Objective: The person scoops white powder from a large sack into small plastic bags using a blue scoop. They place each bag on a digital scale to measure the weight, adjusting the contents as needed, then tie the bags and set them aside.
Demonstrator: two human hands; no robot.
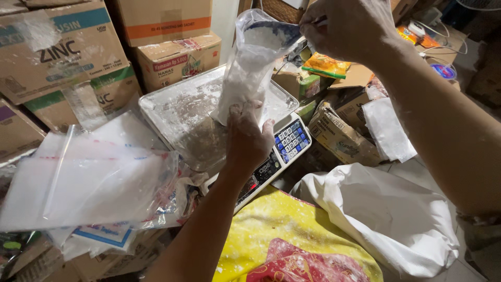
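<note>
A clear plastic bag (249, 68) partly filled with white powder stands over the metal tray (177, 112) of a digital weighing scale (284, 149). My left hand (248, 138) grips the bag's lower end from underneath. My right hand (347, 26) is raised at the top of the view and pinches the bag's open mouth, with a small object between the fingers that I cannot make out. White powder dusts the tray.
A stack of clear plastic bags (88, 180) lies at the left. An open white sack (389, 216) with a yellow and red printed front (284, 243) sits below the scale. Cardboard boxes (62, 49) crowd the back left; packets and cartons (342, 136) clutter the right.
</note>
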